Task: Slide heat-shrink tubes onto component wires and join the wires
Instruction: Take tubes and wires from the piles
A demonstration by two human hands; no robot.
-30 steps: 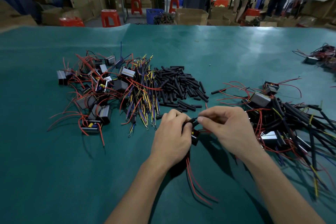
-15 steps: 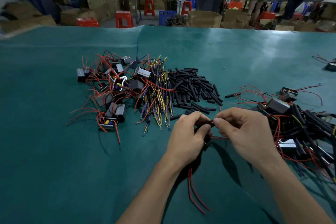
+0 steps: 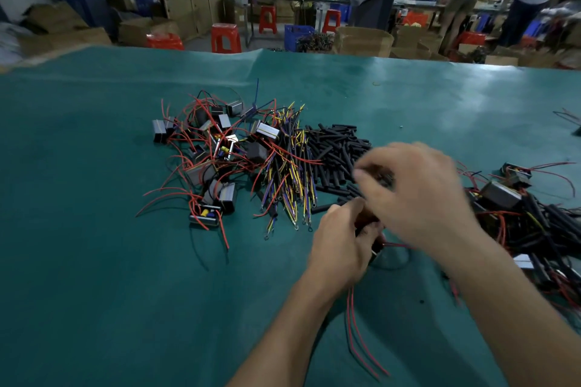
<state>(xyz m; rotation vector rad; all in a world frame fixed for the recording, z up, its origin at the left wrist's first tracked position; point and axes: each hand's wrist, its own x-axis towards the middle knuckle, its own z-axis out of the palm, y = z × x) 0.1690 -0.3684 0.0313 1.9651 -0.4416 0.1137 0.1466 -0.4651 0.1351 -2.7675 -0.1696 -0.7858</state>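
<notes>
My left hand [image 3: 338, 245] grips a small dark component, mostly hidden in the fist. Its two red wires [image 3: 356, 333] trail out below the hand onto the green mat [image 3: 94, 261]. My right hand [image 3: 415, 195] is motion-blurred just above and to the right of the left one. Its curled fingertips hover at the near right edge of the pile of black heat-shrink tubes [image 3: 333, 148]. Whether they pinch anything is lost in the blur.
A bundle of yellow, blue and black leads [image 3: 289, 179] lies left of the tubes. Further left sits a heap of boxy components with red wires [image 3: 217, 160]. A tangle of sleeved assemblies [image 3: 528, 217] fills the right side. Stools, boxes and people stand beyond the table.
My right hand has left the wire it pinched beside the left hand and swung up and forward to the tube pile. The view has tilted upward and to the left.
</notes>
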